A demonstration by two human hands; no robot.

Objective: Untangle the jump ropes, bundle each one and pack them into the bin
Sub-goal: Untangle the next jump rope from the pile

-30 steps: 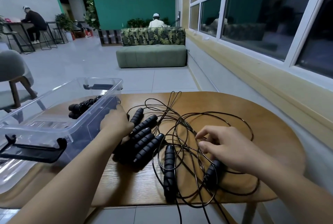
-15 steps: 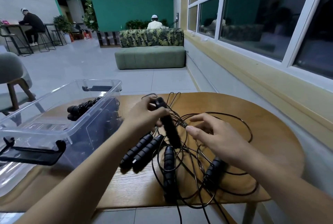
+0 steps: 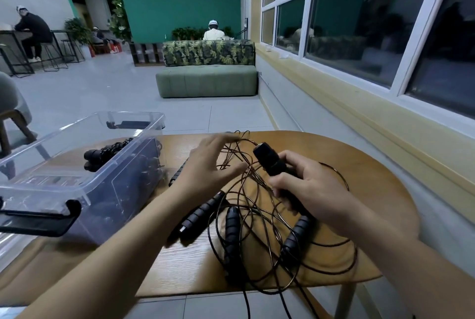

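A tangle of thin black jump-rope cords (image 3: 259, 216) lies on the round wooden table (image 3: 372, 190). Several black ribbed handles lie in it, one (image 3: 232, 239) in the middle, one (image 3: 295, 237) at the right, two more (image 3: 199, 218) at the left. My right hand (image 3: 305, 187) is shut on one handle (image 3: 270, 160), lifted above the table with its tip pointing up and left. My left hand (image 3: 208, 164) hovers with spread fingers over the cords at the back, touching loops there. A clear plastic bin (image 3: 84, 182) at the left holds a bundled rope (image 3: 102, 154).
The bin has black latches at both ends (image 3: 38, 221). Cords hang over the table's front edge (image 3: 246, 303). Beyond the table are a green sofa (image 3: 208, 82), a window wall on the right, a chair at far left, and people seated in the background.
The raised handle passed from my left hand to my right hand. My left hand opened and moved over the cords at the back.
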